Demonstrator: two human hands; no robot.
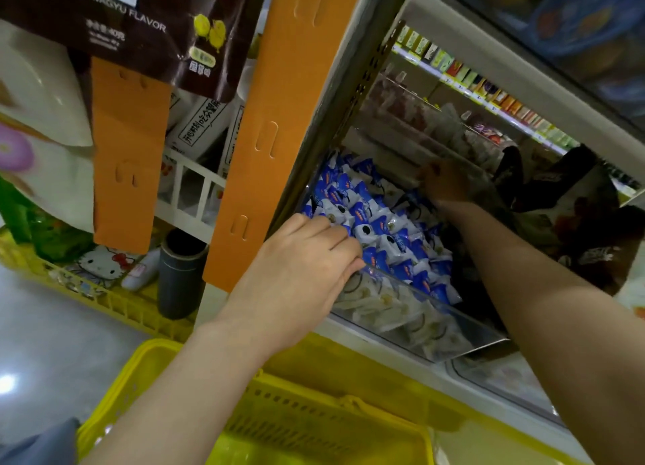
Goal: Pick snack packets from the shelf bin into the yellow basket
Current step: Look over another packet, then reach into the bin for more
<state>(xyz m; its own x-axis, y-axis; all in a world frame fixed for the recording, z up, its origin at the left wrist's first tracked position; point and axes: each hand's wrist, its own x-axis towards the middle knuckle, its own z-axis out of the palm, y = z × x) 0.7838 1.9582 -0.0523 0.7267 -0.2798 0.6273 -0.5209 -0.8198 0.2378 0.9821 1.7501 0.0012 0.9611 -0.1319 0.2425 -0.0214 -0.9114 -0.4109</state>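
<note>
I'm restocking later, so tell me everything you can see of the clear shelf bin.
The bin is clear plastic with a see-through front wall, sitting tilted on a white shelf above the yellow basket. It is heaped with small blue-and-white packets. The left hand rests over its front rim on the packets; the right hand reaches toward its back.

At eleven o'clock a hanging dark brown snack bag (132, 21) reads "WAGYU FLAVOR". Below it, white packets (199, 126) carry Chinese print too blurred to read. The yellow price tags (467, 91) at two o'clock are illegible.
</note>
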